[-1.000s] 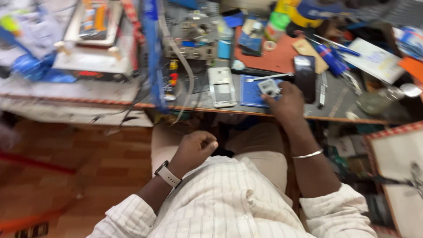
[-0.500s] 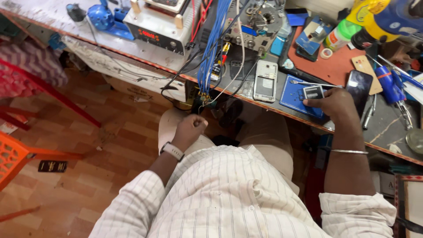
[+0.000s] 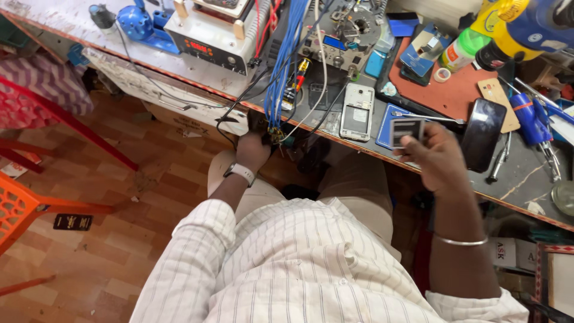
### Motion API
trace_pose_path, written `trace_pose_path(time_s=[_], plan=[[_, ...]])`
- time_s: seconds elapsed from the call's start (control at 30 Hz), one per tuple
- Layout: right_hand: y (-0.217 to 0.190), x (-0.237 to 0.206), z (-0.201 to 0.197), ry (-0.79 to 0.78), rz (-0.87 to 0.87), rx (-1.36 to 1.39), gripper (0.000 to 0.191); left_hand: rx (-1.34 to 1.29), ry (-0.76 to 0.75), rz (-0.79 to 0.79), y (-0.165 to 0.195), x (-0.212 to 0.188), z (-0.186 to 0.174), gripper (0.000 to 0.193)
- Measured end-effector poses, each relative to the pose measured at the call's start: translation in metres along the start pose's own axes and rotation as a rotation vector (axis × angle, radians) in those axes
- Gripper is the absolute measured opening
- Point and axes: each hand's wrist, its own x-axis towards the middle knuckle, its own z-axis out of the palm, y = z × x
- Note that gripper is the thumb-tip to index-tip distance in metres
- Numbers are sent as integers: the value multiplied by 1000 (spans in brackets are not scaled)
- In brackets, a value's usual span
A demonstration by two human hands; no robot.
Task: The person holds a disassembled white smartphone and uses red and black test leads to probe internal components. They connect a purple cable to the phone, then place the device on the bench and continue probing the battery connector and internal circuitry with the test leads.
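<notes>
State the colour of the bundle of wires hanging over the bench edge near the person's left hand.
The wire bundle is blue; the head view shows it.

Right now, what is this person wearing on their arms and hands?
Both hands are bare, no gloves. The left hand has a watch with a pale strap at the wrist. The right hand has a thin silver bangle further up the forearm. Both sleeves of the white, finely striped shirt are rolled up.
</notes>
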Motion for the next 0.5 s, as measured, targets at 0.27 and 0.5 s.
trace_pose_path(time_s=[0.27,0.5], plan=[[47,-21,49,-121,-83,213,21,-982,-580,-837,0,-41,-19,21],[52,-26,87,-26,-244,-27,21,-1466,-716,-885,42,-51,-31,17]])
